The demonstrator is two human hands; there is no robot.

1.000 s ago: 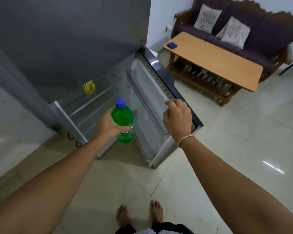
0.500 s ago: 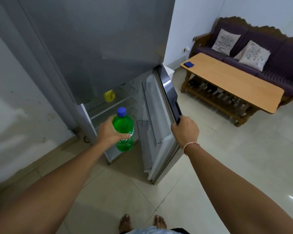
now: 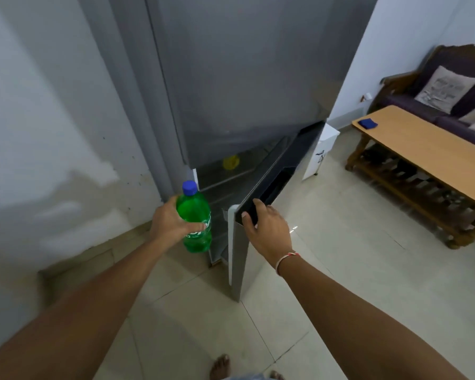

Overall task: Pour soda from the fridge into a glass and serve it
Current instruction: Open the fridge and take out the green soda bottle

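My left hand [image 3: 168, 221] grips a green soda bottle [image 3: 195, 218] with a blue cap, upright in front of the grey fridge [image 3: 239, 78]. The lower fridge door [image 3: 261, 215] stands partly open, with only a narrow gap to the shelves. My right hand [image 3: 266, 229] rests flat against the door's top outer corner, fingers spread over its dark handle recess. A yellow object [image 3: 230, 162] sits on a shelf inside. No glass is in view.
A wooden coffee table [image 3: 422, 149] with a small blue item [image 3: 368, 123] stands at the right, a dark sofa with cushions [image 3: 450, 89] behind it. A small white cabinet [image 3: 320, 152] is beside the fridge. Tiled floor and my bare feet lie below.
The fridge door has swung much further toward shut under my right hand. The bottle stays in my left hand outside the fridge. My view has risen and turned left.
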